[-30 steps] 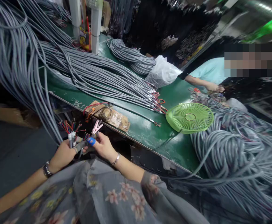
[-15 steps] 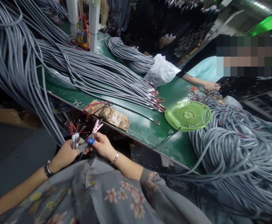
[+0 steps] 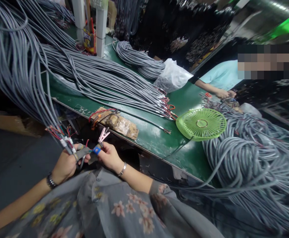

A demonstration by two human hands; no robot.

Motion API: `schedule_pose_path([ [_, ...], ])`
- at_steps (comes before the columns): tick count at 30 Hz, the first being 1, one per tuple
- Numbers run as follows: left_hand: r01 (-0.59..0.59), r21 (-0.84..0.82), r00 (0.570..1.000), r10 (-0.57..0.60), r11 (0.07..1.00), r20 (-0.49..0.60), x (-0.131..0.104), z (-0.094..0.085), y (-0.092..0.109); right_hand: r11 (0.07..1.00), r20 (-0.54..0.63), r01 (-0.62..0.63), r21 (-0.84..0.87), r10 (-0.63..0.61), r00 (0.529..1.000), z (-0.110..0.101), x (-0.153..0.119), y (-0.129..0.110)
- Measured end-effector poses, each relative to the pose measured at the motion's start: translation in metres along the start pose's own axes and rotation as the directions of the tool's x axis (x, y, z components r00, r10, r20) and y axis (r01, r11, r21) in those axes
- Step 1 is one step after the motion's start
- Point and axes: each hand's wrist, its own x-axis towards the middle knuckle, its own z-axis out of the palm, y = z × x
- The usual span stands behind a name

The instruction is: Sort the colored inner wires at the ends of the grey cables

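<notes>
Floral shirt (image 3: 131, 206) nearest, below both hands. L hand (image 3: 66, 165) closed round a bunch of grey cables (image 3: 64, 143), white-banded ends up, coloured wires (image 3: 55, 131) fanning out past the fingers; grey wraps on some of its fingers. R hand (image 3: 111, 158), just beside L, thumb & fingers pinched narrow at the base of a pink clip (image 3: 103, 135), its two arms sticking up in a V; blue wrap (image 3: 96, 150) on thumb. Few thin wires in the small gap btw the hands; exact grip there too small to tell. Both hands are off the table's near edge.

Just past R hand, at that edge: taped block (image 3: 119, 123) w/ red, orange & black leads. Beyond L hand, hanging cables (image 3: 32, 66) drop over the edge toward it; can't tell if they join the held bunch. Green table (image 3: 151, 140) runs ahead of both hands. On it, past the block: one loose cable (image 3: 140, 119), then a long cable row (image 3: 114, 79), stripped ends to the right. Right of R hand: green fan (image 3: 203, 124), then big cable pile (image 3: 253, 162).

Farther, ahead of R hand: cable coil (image 3: 139, 62), its end in a plastic bag (image 3: 173, 76). Far right, co-worker's hands (image 3: 224, 94) at pile's far end, details too small.
</notes>
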Motion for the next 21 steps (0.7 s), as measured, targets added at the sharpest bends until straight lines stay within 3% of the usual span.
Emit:
schedule_pose_path([
  [8,-0.042,0.263,0.992,0.009,0.964,0.124,-0.003,-0.002,0.000,0.996,0.004,-0.023,0.084,0.022,1.000,0.003,0.009,-0.003],
  [13,0.015,0.342,0.974,-0.092,0.939,0.208,-0.003,0.002,0.011,0.997,0.078,-0.022,0.072,0.017,0.997,-0.002,0.007,-0.001],
  [16,0.011,0.397,0.949,-0.135,0.918,0.285,0.001,0.000,0.013,0.999,0.060,0.023,0.044,-0.025,0.998,-0.002,0.000,0.001],
  [21,-0.107,0.373,0.926,-0.044,0.922,0.375,-0.001,-0.002,0.016,0.990,-0.001,-0.024,0.137,0.025,1.000,0.002,0.002,0.003],
])
